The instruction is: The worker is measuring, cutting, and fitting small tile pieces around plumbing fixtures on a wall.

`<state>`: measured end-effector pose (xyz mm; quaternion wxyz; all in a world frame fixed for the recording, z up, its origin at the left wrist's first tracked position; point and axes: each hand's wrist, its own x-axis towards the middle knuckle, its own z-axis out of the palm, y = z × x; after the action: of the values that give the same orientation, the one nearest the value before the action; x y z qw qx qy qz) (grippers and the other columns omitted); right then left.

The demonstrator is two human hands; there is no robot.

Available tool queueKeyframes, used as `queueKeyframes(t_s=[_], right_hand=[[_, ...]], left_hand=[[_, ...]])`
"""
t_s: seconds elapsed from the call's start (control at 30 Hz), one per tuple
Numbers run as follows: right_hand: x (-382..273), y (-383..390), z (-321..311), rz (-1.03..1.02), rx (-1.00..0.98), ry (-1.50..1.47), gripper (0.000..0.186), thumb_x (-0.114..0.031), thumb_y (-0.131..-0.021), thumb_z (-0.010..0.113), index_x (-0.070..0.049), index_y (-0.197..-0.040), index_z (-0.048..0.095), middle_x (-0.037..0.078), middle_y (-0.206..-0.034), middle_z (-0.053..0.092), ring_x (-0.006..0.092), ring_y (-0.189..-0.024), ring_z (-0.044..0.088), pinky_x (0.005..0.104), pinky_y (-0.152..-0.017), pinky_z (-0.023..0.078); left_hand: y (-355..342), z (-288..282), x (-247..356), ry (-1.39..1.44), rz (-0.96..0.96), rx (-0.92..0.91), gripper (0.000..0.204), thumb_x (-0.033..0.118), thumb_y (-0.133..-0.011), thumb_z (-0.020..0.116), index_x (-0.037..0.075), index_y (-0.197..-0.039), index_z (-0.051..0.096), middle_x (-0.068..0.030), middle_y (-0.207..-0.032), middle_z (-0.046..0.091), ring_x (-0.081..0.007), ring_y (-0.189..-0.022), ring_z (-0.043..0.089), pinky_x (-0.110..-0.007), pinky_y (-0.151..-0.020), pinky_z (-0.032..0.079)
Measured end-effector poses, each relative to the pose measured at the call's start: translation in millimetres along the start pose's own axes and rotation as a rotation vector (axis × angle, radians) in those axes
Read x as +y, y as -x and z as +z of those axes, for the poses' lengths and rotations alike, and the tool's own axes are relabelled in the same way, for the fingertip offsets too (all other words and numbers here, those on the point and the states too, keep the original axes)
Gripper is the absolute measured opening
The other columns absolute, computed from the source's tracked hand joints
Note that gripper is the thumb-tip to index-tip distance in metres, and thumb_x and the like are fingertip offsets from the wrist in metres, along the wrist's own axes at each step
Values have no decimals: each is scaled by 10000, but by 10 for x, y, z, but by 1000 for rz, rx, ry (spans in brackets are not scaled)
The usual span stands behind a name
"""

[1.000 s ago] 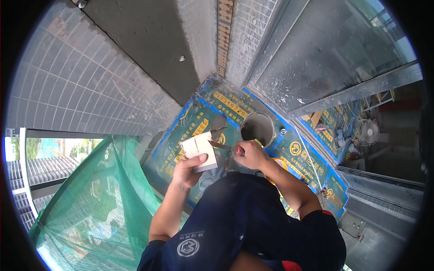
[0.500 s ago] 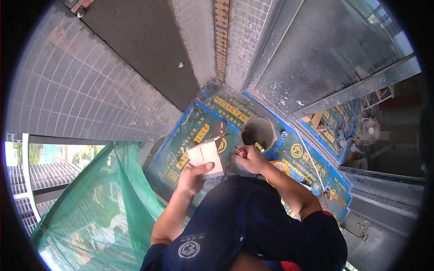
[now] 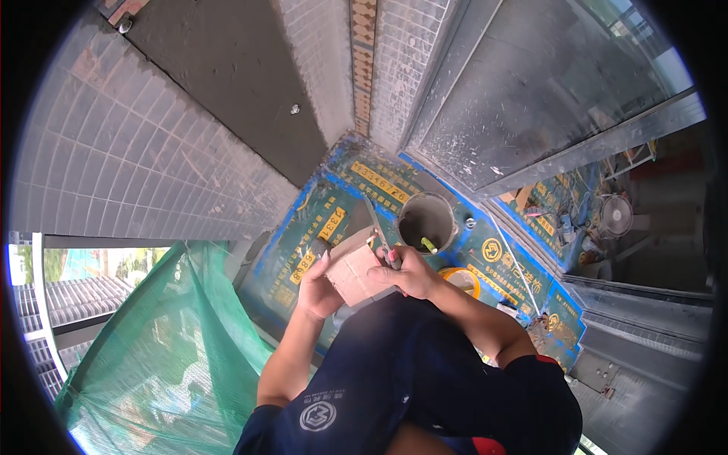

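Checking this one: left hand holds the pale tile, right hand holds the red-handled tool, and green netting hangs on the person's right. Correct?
Not quite: the head view shows the green netting on the person's left. The left hand holds the pale tile, and the right hand holds the red-handled tool.

Left hand [image 3: 320, 292]: I have it gripping, thumb pointing upward.
Left forearm [image 3: 287, 362]: bare, slanting up from my lower left.
Right hand [image 3: 411, 274]: fingers curled tight, my thumb reaching leftward.
Right forearm [image 3: 476, 320]: bare, angled inward.
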<state>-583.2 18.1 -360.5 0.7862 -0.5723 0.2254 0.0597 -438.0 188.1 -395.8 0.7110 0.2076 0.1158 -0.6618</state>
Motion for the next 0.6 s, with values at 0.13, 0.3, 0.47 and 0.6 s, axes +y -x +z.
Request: queueKeyframes(t_s=[0.13, 0.3, 0.47, 0.6], right_hand=[[99, -15, -98, -113, 59, 269, 289, -256, -877, 722, -5, -1015, 684, 51, -940, 686, 122, -900, 594, 329, -834, 483], [126, 0, -144, -116, 44, 541, 309, -266, -865, 729, -10, -1029, 673, 94, -889, 677, 132, -864, 592, 337, -817, 483], [225, 52, -158, -461, 246, 760, 386, -372, -841, 790, -40, -893, 600, 54, -755, 565, 182, -684, 606, 314, -643, 504], [276, 34, -169, -506, 263, 833, 438, -421, -816, 802, -47, -908, 595, 58, -770, 599, 216, -683, 639, 332, -613, 517]], left_hand=[[-125, -139, 69, -93, -83, 79, 682, 278, -837, 696, 8, -1423, 472, -184, -1418, 535, -351, -1318, 494, -512, -1151, 306], [-179, -160, 54, -61, -138, 230, 559, 101, -849, 711, 38, -1375, 531, -110, -1353, 603, -310, -1264, 547, -520, -1119, 343], [-121, -59, 103, -205, 82, 282, 509, 34, -809, 720, 36, -1299, 585, -103, -1242, 656, -303, -1178, 597, -535, -1067, 393], [-87, -92, 161, -308, 210, 326, 452, 2, -770, 714, 13, -1212, 616, -114, -1110, 695, -295, -1039, 657, -494, -981, 466]])
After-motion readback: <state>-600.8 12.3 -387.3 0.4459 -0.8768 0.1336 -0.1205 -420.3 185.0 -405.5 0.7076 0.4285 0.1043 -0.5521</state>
